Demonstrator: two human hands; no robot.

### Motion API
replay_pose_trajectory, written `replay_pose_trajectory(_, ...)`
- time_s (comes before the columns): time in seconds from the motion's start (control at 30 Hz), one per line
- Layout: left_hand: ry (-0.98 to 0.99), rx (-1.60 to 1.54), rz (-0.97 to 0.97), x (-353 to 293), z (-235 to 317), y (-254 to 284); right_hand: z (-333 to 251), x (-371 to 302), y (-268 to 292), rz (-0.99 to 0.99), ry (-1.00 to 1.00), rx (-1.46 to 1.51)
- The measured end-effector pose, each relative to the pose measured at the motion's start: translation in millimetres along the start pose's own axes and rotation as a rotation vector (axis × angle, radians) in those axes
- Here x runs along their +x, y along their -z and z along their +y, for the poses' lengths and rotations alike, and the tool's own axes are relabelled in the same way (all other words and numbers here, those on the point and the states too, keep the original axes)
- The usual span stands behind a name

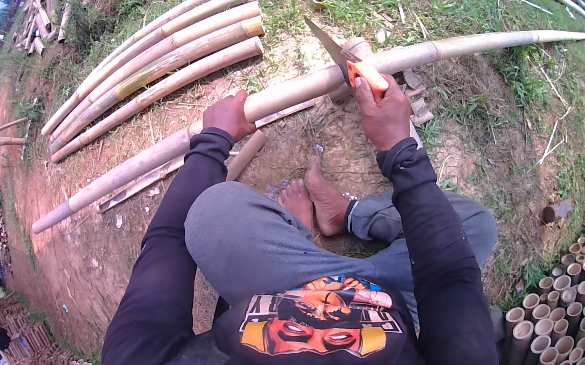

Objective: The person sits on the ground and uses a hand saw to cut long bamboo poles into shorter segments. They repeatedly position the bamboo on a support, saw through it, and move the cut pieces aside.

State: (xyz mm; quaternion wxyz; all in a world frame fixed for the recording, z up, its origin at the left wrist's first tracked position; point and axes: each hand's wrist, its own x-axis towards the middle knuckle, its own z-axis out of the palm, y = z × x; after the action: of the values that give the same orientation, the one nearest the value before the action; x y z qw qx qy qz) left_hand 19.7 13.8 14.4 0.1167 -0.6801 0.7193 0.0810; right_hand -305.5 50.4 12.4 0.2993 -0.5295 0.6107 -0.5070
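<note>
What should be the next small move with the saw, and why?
Probably one short, light pull of the orange-handled saw across the long bamboo pole. The right grip holds the saw, which seems to lie across the pole, and the left grip is on the pole, likely steadying it. I cannot tell whether a cut exists.

And there it is, the long, pale, round bamboo pole (pixel 291 97), looking smooth between its ringed joints! The thin grey saw blade (pixel 327 42) reads as flat metal, the bright orange handle (pixel 371 80) as smooth plastic. Now cloth: faded grey-blue trousers (pixel 236 239), matt; black long sleeves (pixel 442 262), matt too. Brown bare earth (pixel 32 259), dry, rough!
</note>
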Motion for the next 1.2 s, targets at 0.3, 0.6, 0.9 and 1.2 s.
replay_pose_trajectory(0.3, -0.021, -0.016, 0.032, 3.4, -4.4, -13.6, -34.2, -189.1, 127.6, 0.046, 0.017, 0.138)
replay_pose_trajectory(0.6, -0.020, -0.008, 0.047, -0.5, -1.3, -3.3, 8.3, -23.0, 10.1, -0.002, 0.023, 0.030)
replay_pose_trajectory(0.9, -0.021, -0.004, 0.049, 4.0, -4.4, -14.4, -37.1, -153.1, 104.5, 0.074, 0.016, 0.090)
replay_pose_trajectory(1.2, -0.012, -0.010, 0.035, 1.9, 0.8, 4.6, -12.7, -76.8, 50.3, -0.005, -0.044, 0.121)
